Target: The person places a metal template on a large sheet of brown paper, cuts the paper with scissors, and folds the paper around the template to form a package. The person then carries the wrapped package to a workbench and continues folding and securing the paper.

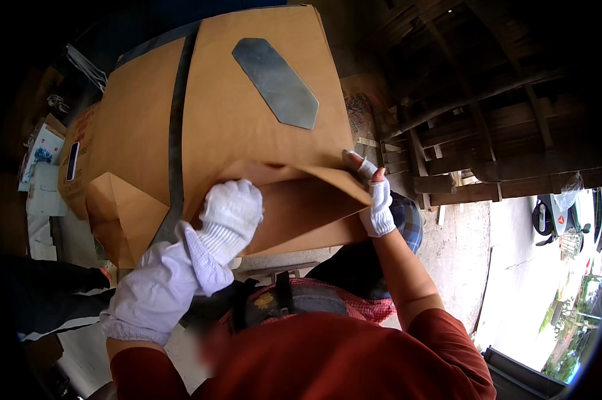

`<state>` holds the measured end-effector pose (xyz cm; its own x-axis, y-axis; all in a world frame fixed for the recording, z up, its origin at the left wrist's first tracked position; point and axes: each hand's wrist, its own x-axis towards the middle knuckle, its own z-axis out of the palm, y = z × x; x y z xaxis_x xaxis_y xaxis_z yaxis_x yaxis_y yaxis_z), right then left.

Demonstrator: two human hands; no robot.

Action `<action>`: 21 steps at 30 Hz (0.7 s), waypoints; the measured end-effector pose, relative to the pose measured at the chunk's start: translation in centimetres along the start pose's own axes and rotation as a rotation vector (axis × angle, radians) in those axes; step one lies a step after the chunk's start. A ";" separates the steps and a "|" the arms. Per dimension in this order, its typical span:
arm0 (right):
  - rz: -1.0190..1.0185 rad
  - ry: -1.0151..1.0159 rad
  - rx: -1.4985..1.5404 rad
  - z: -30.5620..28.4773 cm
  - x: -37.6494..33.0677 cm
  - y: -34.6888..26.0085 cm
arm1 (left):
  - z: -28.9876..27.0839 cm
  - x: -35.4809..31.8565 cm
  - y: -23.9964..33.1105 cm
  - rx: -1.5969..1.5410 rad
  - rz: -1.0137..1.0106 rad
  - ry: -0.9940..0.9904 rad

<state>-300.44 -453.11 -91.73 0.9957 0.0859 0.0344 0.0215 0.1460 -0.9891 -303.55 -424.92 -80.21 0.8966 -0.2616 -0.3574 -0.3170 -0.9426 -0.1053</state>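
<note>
Red shirt (pixel 294 360) up front, brown sack (pixel 248 127) just beyond: left hand (pixel 233 208) and right hand (pixel 380 200) flank its mouth, probably so it gapes; can't tell if fingers clamp. Grey plate (pixel 276 83) on it's probably ballast.

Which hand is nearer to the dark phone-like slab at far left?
Left. The left hand is right of the slab, past the dark strip; the right hand is farther right, at the right edge of the lifted brown paper.
</note>
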 end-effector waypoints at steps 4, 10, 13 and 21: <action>-0.100 -0.033 0.014 0.7 0.3 -0.1 | 8.3 -1.6 1.3 -0.268 0.138 -0.117; 0.002 -0.085 0.299 1.2 2.7 -0.8 | 7.9 7.0 5.3 0.043 0.626 0.530; -0.003 -0.255 0.002 1.7 3.9 -2.3 | 7.4 8.7 5.5 0.215 0.675 0.539; -0.469 -0.300 -1.194 4.2 3.1 -2.5 | -0.3 10.1 1.3 0.191 0.245 -0.145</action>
<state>-297.79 -449.04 -88.50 0.8167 0.5021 0.2845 0.5770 -0.7194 -0.3866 -294.81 -428.87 -83.64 0.7374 -0.4302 -0.5207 -0.5823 -0.7956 -0.1673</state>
